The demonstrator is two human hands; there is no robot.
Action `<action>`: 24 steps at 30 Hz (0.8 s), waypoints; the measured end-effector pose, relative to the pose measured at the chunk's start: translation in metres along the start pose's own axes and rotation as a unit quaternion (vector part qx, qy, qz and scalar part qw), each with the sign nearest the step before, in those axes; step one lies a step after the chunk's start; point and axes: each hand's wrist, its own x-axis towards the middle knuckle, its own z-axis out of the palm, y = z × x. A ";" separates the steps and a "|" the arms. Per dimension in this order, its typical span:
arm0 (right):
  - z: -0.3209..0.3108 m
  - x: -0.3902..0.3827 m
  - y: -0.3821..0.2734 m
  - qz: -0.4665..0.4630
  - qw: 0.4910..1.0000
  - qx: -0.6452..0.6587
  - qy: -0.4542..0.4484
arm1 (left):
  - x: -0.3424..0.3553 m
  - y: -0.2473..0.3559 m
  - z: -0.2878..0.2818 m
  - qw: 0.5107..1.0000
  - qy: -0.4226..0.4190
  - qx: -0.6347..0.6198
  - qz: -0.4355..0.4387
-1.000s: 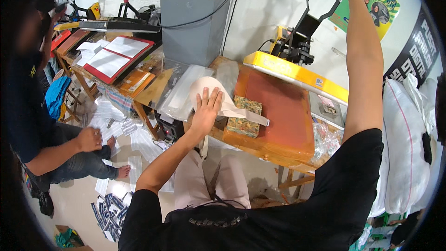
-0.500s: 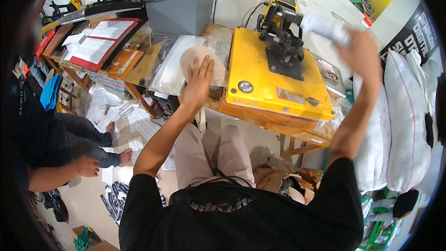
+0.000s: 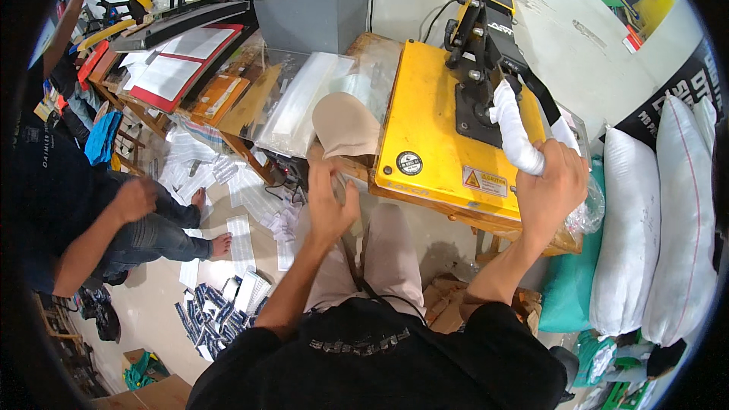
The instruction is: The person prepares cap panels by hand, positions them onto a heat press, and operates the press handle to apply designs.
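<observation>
Fingers of the right hand (image 3: 557,184) wrap around the white-covered handle (image 3: 519,135) of the yellow heat press (image 3: 421,110), its upper plate down. Left hand (image 3: 332,206): fingers half-curled, thumb apart, near the front edge of the wooden table (image 3: 377,46); cannot tell whether they grip anything. Beige cap (image 3: 345,126) lies just beyond them, rounded end showing, right side at the press's left edge.

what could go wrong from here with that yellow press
The left hand is near the yellow heat press and could get burned if it is hot. The beige cap-like piece lies right beside the press, so a nudge might shift it. Loose paper sheets underfoot could make someone slip.
</observation>
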 end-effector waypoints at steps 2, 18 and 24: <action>0.003 -0.003 0.001 -0.008 1.000 0.000 0.008 | -0.020 0.004 0.008 0.979 -0.057 -0.112 -0.159; 0.002 -0.001 0.000 -0.021 0.999 0.019 0.027 | 0.062 -0.023 0.054 0.522 0.091 -0.745 -0.405; 0.007 -0.004 -0.002 -0.028 0.999 -0.016 0.037 | 0.068 -0.009 0.049 0.596 0.105 -0.689 -0.399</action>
